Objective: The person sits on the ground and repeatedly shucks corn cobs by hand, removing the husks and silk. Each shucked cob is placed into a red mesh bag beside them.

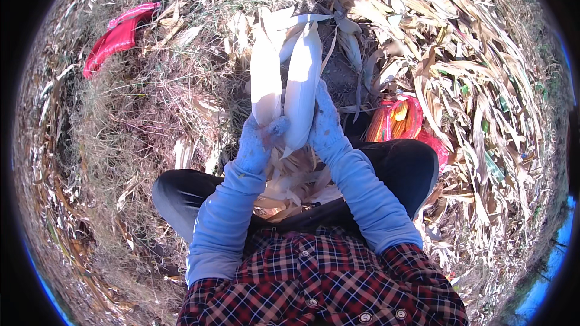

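Two ears of corn in pale, dry husks stand side by side in front of me, tips pointing away. My left hand (260, 139), in a whitish knit glove, is closed around the lower end of the left ear of corn (266, 81). Its fingertips reach over toward the right ear of corn (303, 84). Along that ear's right side my right hand (326, 121), gloved the same way, grips it with the fingers mostly hidden behind. More husked ears (350, 45) lie on the ground just beyond.
A red mesh bag (417, 121) with yellow cobs in it lies by my right knee. Another red mesh bag (121, 39) rests on dry grass at the far left. Loose husks (477, 84) pile up on the right and between my bent legs.
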Motion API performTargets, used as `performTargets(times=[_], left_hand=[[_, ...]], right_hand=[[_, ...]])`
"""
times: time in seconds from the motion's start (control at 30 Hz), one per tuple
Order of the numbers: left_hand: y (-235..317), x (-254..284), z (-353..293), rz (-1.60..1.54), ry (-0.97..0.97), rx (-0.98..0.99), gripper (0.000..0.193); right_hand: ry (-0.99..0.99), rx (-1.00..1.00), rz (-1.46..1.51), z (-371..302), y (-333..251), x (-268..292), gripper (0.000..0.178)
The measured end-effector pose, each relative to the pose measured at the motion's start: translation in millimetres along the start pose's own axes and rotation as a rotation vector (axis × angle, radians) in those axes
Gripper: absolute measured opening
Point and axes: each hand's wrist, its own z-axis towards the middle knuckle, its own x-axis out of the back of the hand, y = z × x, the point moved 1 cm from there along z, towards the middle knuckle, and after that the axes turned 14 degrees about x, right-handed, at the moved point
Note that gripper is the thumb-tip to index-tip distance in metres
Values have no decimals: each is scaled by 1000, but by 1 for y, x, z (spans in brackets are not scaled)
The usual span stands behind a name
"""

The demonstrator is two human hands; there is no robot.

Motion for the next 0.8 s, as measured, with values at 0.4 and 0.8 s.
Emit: performTargets(times=[0.4, 0.8], left_hand=[[-3, 3, 9, -60, 108, 14, 53], [-12, 23, 17, -126, 137, -105, 42]], right_hand=[[-1, 47, -38, 1, 15, 12, 49], [0, 23, 20, 0, 13, 8, 46]])
